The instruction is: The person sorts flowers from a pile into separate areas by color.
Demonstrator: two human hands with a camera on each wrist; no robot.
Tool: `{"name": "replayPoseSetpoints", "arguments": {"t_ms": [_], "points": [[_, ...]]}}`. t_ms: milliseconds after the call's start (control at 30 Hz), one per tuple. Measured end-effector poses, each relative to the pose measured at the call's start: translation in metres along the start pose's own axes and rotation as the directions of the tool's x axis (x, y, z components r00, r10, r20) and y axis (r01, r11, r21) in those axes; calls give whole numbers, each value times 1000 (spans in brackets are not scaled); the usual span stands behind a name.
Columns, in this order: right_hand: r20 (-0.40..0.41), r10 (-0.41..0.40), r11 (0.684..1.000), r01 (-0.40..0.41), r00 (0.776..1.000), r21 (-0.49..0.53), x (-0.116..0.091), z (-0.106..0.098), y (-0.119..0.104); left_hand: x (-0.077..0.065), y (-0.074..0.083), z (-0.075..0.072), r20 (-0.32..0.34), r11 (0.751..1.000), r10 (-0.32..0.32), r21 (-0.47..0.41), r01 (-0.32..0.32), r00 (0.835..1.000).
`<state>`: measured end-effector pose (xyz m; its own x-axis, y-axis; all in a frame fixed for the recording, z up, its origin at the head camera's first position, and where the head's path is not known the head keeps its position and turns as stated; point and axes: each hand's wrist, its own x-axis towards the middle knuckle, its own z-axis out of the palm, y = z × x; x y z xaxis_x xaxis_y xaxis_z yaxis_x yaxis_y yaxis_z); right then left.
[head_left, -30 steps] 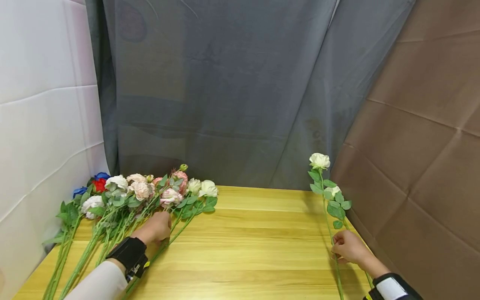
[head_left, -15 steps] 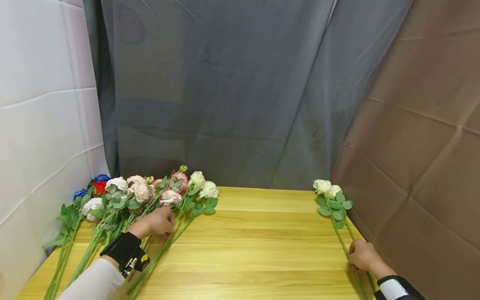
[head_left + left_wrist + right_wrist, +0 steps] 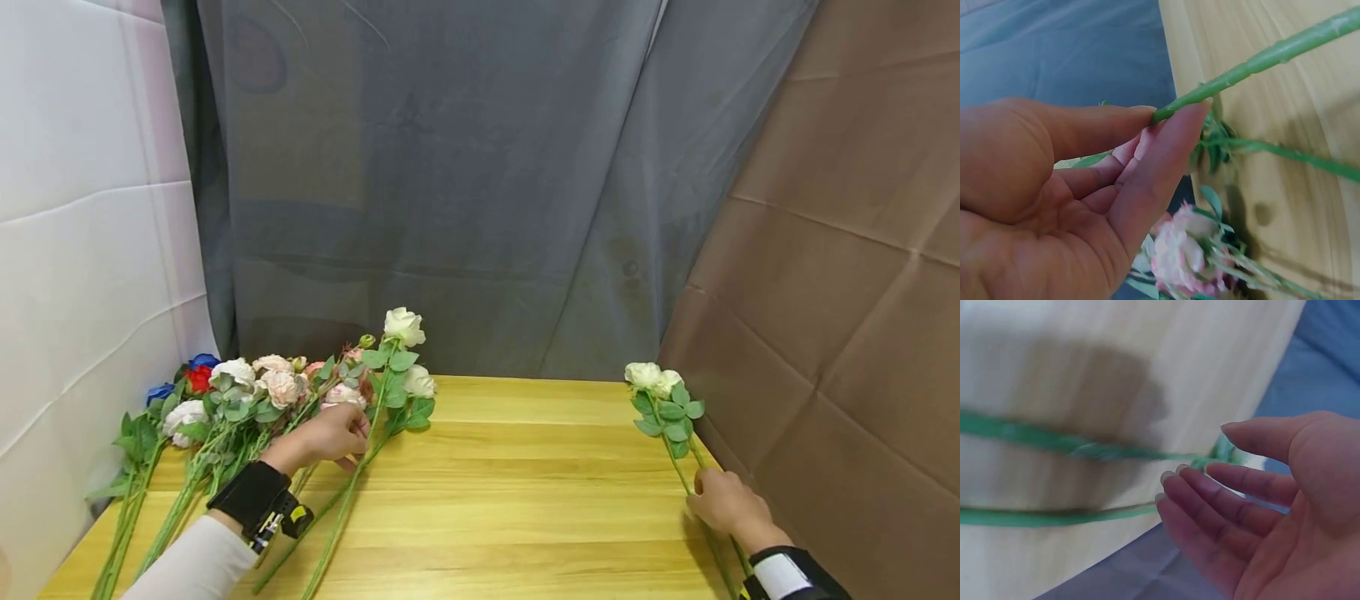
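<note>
1. Since half a second earlier, the raised white rose [image 3: 405, 327] had moved most on my feed: its bloom had climbed from the pile to stand against the grey curtain [image 3: 465, 208], and the left hand [image 3: 333, 433] had shifted a little rightward with it.
2. I saw that left hand grasping the rose's thorny stem [image 3: 1260, 62], pinched between thumb and index finger; the bloom tipped away from the wearer.
3. I read the right hand [image 3: 727, 504] as released: its thumb stood apart from loosely bent fingers, with nothing between them. It hung by the stems of the paired white roses [image 3: 654, 379], which lay at the table's [image 3: 525, 467] right edge; I couldn't tell whether a fingertip touched one.
4. Another white rose [image 3: 419, 382] lay just below the raised bloom, its stem crossing the lifted one in the head view. The pink-and-white bloom [image 3: 344, 397] sat just beyond the left hand.
5. I judged the step in hand to be lifting one rose off the left-hand pile.
6. The next move, I thought, called for a steady pinch and enough height to keep the leaves from snagging that neighbour.
</note>
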<state>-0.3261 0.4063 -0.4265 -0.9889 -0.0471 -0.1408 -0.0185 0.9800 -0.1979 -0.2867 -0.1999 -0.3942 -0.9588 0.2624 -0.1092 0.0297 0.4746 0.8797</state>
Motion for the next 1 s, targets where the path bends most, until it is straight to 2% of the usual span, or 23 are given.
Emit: {"name": "replayPoseSetpoints", "arguments": {"t_ms": [133, 267, 467, 567, 633, 733, 800, 867, 933, 1000], "points": [[-41, -62, 998, 60, 997, -36, 3, -7, -30, 6, 9, 4, 1, 1000, 25, 4, -25, 1000], [-105, -141, 990, 138, 984, -38, 2, -3, -71, 14, 19, 11, 1, 998, 62, -2, -62, 998], [-161, -269, 959, 279, 950, 45, -3, 11, -139, 27, 25, 28, 5, 994, 99, -47, -98, 995], [-168, -330, 923, 355, 929, 148, -3, 18, -168, 34, 33, 39, 7, 991, 108, -76, -107, 994], [-161, -389, 876, 419, 907, 239, -3, 24, -185, 39, 39, 47, 8, 988, 120, -96, -119, 993], [-89, -480, 764, 466, 873, 447, -5, 33, -210, 47, 46, 60, 6, 981, 153, -118, -151, 988], [-20, -526, 682, 436, 850, 587, -8, 38, -225, 52, 50, 69, 0, 978, 174, -120, -173, 985], [48, -554, 611, 367, 831, 701, -12, 42, -240, 56, 53, 78, -17, 973, 196, -117, -197, 980], [93, -574, 557, 304, 813, 773, -16, 45, -251, 60, 57, 88, -45, 969, 215, -112, -219, 976], [117, -587, 519, 260, 801, 814, -20, 48, -259, 63, 60, 97, -82, 966, 230, -106, -237, 970]]}}
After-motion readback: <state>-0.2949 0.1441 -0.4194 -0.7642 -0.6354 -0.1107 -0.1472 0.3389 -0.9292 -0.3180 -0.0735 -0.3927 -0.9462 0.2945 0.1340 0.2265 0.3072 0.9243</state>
